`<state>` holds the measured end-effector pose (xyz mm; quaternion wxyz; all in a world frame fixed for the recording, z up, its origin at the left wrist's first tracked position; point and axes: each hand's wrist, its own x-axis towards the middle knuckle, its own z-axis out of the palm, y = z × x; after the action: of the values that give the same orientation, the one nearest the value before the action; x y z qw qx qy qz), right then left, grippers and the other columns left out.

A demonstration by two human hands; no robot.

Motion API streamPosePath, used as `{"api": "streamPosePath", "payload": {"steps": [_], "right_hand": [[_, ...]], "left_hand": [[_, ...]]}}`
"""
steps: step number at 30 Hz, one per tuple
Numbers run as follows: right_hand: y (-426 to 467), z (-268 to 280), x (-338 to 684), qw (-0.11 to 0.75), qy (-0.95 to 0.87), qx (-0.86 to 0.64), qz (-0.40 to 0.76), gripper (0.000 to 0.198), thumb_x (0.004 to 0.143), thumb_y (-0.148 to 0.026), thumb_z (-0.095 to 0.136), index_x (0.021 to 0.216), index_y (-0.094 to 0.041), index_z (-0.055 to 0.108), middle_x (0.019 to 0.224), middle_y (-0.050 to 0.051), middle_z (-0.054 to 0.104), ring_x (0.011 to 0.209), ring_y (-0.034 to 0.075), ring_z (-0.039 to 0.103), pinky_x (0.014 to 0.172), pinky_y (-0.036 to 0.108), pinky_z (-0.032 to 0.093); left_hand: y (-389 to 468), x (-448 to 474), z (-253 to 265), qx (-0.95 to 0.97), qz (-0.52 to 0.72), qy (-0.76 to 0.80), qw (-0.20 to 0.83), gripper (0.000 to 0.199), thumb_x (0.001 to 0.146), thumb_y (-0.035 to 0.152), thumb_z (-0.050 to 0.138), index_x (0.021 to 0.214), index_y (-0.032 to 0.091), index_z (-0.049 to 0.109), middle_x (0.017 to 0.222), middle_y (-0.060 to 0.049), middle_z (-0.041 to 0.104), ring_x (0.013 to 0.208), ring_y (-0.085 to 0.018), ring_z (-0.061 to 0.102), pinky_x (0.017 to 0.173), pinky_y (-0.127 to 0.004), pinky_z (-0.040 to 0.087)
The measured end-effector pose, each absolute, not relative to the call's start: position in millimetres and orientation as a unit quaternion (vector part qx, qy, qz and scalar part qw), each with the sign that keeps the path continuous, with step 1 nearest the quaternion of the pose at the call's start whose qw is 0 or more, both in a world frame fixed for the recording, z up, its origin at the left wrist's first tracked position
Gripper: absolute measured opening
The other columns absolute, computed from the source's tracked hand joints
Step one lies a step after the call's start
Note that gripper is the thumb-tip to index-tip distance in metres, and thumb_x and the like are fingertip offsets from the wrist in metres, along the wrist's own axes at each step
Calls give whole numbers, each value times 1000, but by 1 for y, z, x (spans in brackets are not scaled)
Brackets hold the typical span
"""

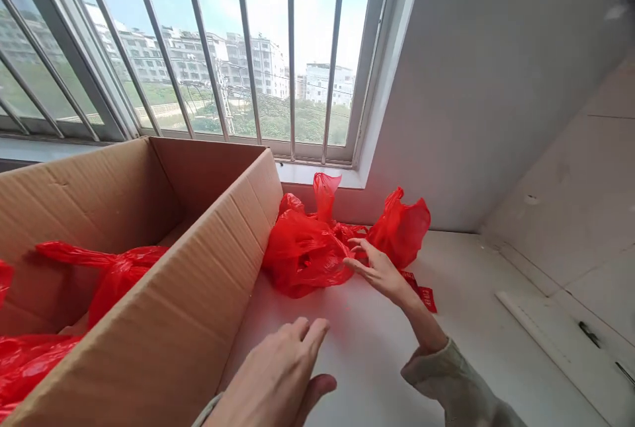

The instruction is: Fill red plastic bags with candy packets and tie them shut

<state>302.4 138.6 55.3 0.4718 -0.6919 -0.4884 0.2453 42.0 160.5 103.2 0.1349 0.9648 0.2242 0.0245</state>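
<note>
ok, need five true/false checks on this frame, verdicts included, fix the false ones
1. Red bags lie both inside and outside the cardboard box. True.
2. The left hand grips a bag. False: it is open, with no bag in it.
3. The right hand is nearer the bags outside the box than the left hand is. True.
4. The window has no bars. False: metal bars cross it.
5. The box stands to the right of both hands. False: it is on their left.
</note>
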Motion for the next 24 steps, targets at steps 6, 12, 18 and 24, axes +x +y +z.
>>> {"api": "streamPosePath", "payload": {"steps": [6, 12, 18, 24], "right_hand": [[133, 16, 275, 593, -392, -599, 369, 46, 79, -48, 64, 112, -17, 58, 81, 2, 61, 74, 15, 59, 70, 29, 50], [80, 44, 296, 557, -427, -536, 469, 35, 77, -31, 68, 109, -20, 62, 73, -3, 58, 60, 11, 54, 59, 25, 48], [24, 79, 321, 456, -506, -575, 453, 60, 84, -22, 62, 142, -30, 46, 86, -1, 63, 57, 9, 56, 59, 25, 45], [3, 95, 323, 377, -502, -685, 369, 77, 85, -17, 56, 155, -30, 26, 52, -9, 52, 49, 13, 53, 54, 24, 44]], "left_hand": [[185, 73, 113, 962, 110, 198, 153, 19, 97, 17, 51, 112, 24, 61, 117, -4, 62, 98, -19, 65, 87, -31, 54], [205, 117, 96, 933, 256, 252, 20, 19, 95, 15, 50, 103, 18, 67, 134, -13, 47, 132, -31, 43, 108, -46, 43], [201, 151, 71, 925, 195, 324, -34, 68, 81, 1, 63, 144, 20, 46, 144, -23, 42, 140, -45, 29, 106, -66, 36], [189, 120, 76, 921, 104, 374, -23, 91, 73, -19, 29, 154, 22, 26, 153, -28, 27, 143, -45, 24, 96, -56, 48]]}}
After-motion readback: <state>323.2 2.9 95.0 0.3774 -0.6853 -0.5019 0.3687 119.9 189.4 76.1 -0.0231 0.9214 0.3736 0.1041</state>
